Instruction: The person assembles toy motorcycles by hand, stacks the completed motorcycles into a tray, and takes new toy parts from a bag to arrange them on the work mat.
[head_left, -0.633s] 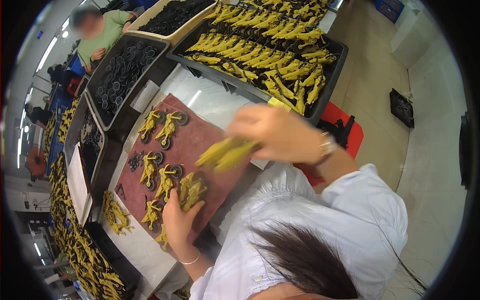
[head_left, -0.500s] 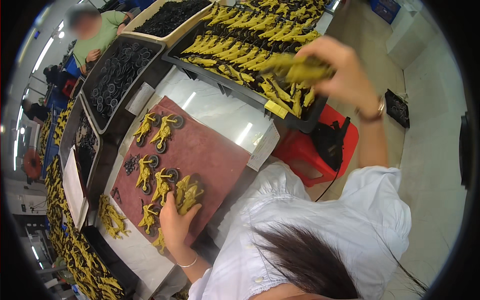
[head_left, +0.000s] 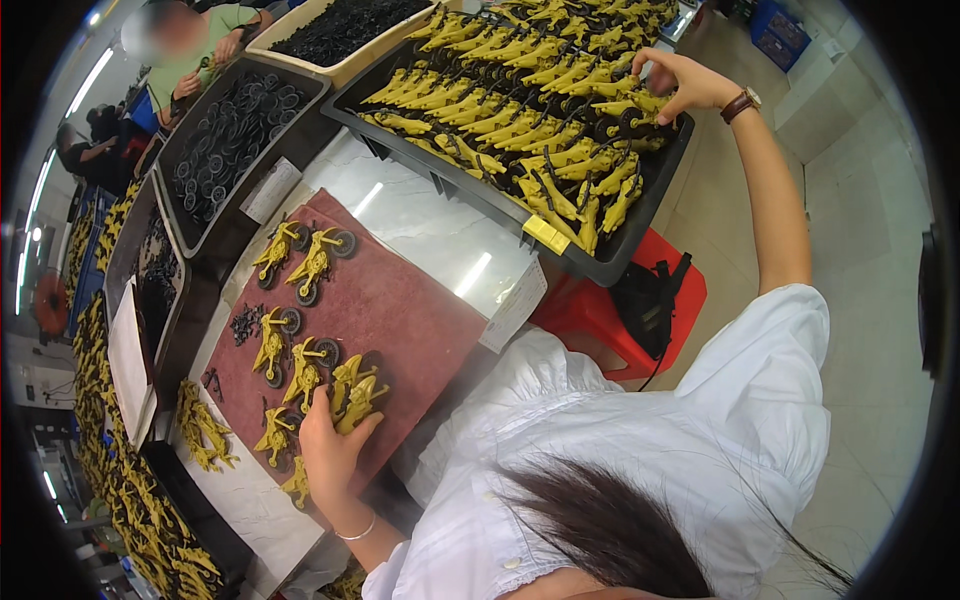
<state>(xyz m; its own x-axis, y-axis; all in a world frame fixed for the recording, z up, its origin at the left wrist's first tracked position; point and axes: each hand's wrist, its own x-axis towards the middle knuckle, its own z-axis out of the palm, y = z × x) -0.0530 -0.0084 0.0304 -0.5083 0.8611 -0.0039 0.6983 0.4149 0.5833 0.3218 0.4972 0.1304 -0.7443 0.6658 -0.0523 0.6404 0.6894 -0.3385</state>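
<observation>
My left hand (head_left: 333, 452) is closed around a pair of yellow toy motorcycles (head_left: 356, 392) at the mat's near edge, thumb on one side and fingers partly hidden behind them. More yellow toy motorcycles with black wheels (head_left: 311, 268) stand on the dark red mat (head_left: 400, 305). Over the right end of a large black tray (head_left: 455, 183), my right hand (head_left: 688, 85) is open, its thumb and fingers curved apart. Just beside those fingers lies a yellow toy motorcycle (head_left: 622, 108). Rows of similar toys fill the tray.
Left of the tray is a bin of black wheels (head_left: 225, 165), with a cream bin of small black parts (head_left: 345, 35) behind. Loose yellow parts (head_left: 203, 428) lie left of the mat. A red stool (head_left: 675, 325) holds a black bag. Across the bins, a person in green (head_left: 195, 50) handles something.
My right hand has moved up and right and let go of the yellow toys it carried, which now rest in the tray. My left hand keeps its hold on the motorcycles.
</observation>
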